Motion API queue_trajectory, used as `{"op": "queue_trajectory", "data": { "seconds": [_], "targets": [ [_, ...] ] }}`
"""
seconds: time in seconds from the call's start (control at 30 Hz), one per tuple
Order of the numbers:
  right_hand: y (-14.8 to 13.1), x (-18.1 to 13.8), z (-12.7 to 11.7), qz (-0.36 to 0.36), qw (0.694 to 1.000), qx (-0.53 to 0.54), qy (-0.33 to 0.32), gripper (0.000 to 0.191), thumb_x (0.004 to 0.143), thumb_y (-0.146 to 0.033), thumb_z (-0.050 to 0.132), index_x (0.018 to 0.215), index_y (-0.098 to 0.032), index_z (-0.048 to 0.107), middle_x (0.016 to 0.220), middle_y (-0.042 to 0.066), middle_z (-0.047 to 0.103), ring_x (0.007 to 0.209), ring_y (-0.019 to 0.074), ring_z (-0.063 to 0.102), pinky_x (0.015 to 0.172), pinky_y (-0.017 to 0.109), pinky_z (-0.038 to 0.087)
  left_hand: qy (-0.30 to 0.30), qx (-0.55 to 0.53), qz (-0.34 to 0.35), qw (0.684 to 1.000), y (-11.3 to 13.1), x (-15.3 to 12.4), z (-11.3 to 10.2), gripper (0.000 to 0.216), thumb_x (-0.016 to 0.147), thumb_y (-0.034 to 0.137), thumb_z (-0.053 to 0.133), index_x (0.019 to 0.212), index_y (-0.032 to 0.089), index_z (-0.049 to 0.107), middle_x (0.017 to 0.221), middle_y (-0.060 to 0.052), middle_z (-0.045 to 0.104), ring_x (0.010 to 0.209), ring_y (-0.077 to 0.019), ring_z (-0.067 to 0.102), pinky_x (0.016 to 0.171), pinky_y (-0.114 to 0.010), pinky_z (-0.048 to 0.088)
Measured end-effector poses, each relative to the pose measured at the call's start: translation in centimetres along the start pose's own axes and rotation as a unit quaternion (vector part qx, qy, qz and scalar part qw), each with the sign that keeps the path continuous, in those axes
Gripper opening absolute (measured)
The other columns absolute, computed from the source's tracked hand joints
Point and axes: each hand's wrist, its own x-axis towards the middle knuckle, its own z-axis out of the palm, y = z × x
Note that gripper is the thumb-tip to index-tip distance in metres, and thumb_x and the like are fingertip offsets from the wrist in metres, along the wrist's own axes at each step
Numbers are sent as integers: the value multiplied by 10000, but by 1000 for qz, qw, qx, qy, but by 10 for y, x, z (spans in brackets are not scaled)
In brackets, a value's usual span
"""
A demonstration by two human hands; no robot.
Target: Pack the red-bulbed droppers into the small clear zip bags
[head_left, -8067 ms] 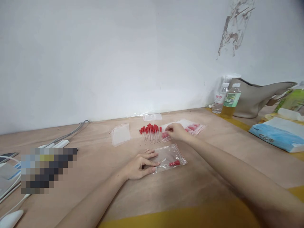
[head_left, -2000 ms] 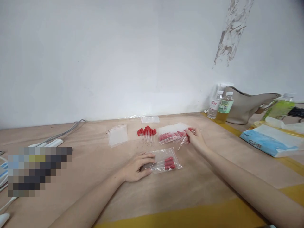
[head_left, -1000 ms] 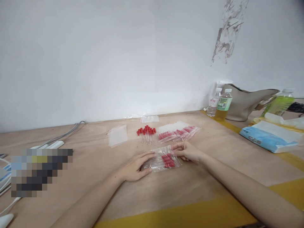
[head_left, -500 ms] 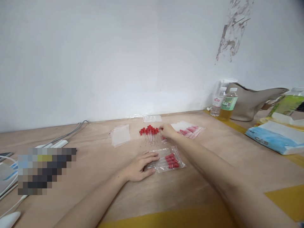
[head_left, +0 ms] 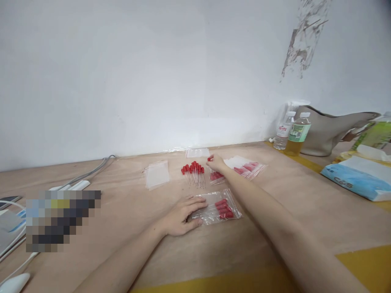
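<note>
My left hand (head_left: 186,215) lies on the table with its fingers stretched out and its fingertips on the end of a clear zip bag (head_left: 210,221). Several red-bulbed droppers (head_left: 224,209) show through the plastic. Farther back, my right hand (head_left: 216,162) pinches a dropper (head_left: 209,158) by its red bulb; the rest of that dropper is hidden. Just left of this hand, a fan of loose droppers (head_left: 193,167) rests on the table, bulbs toward the wall. Filled zip bags (head_left: 249,167) lie beyond and under my right wrist.
A stack of flat bags (head_left: 157,174) lies to the left, and another flat bag (head_left: 197,152) near the wall. Two bottles (head_left: 297,132), a grey container (head_left: 319,130) and a blue tissue pack (head_left: 351,179) stand at right. Cables (head_left: 91,169) run along the left.
My right hand has lifted a little away from the loose droppers, with one red bulb now in its fingertips. My left hand stays on the bag. The view has shifted slightly.
</note>
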Motion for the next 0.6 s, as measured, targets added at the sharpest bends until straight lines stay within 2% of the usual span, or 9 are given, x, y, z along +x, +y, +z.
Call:
{"op": "queue_trajectory", "data": {
  "seconds": [0.07, 0.17, 0.23, 0.3, 0.37, 0.47, 0.6],
  "targets": [
    [6, -7, -16, 10, 996, 53, 65, 289, 723, -241, 461, 995, -143, 440, 864, 67, 625, 694, 115, 589, 591, 209, 450, 4, -4, 2, 1000, 1, 0, 0, 482, 831, 336, 482, 1287, 247, 355, 1315, -37, 402, 1203, -196, 353, 1020, -365, 262],
    [24, -28, -49, 21, 976, 145, 160, 287, 789, -294, 346, 1055, -188, 321, 847, 23, 605, 636, 84, 573, 537, 194, 450, 15, -9, 7, 1000, 1, 1, 0, 506, 821, 328, 496, 1293, 234, 339, 1286, -40, 432, 1185, -195, 371, 1005, -353, 287],
    [39, -49, -69, 39, 930, 295, 216, 281, 731, -298, 454, 972, -213, 337, 702, -32, 579, 513, 86, 534, 447, 189, 424, 17, -9, 7, 1000, 0, 1, 0, 513, 823, 332, 492, 1298, 229, 328, 1288, -46, 429, 1183, -200, 371, 1003, -360, 289],
    [53, -72, -82, 53, 910, 356, 208, 289, 687, -269, 523, 910, -218, 347, 603, -62, 546, 438, 79, 490, 405, 180, 400, 16, -8, 5, 1000, -1, 1, 1, 509, 830, 340, 479, 1302, 234, 319, 1295, -48, 420, 1188, -207, 365, 1002, -371, 287],
    [62, -94, -84, 52, 904, 380, 190, 320, 663, -260, 565, 904, -225, 358, 567, -77, 527, 412, 74, 470, 388, 173, 386, 15, -7, 3, 1000, -1, 1, 1, 510, 835, 345, 470, 1308, 240, 310, 1301, -47, 412, 1191, -213, 360, 1001, -378, 286],
    [66, -116, -74, 70, 890, 422, 156, 323, 652, -253, 591, 887, -231, 371, 576, -72, 539, 426, 77, 480, 390, 170, 387, 13, -9, 3, 1000, 1, 1, 0, 510, 840, 347, 462, 1313, 244, 301, 1301, -48, 411, 1190, -218, 361, 999, -384, 288],
    [60, -125, -60, 123, 858, 488, 106, 292, 646, -223, 592, 816, -228, 354, 585, -59, 560, 452, 87, 510, 429, 189, 428, 10, -6, 2, 1000, 2, 1, 0, 506, 847, 350, 451, 1318, 248, 295, 1315, -46, 397, 1198, -221, 352, 1006, -391, 276]
  ]
}}
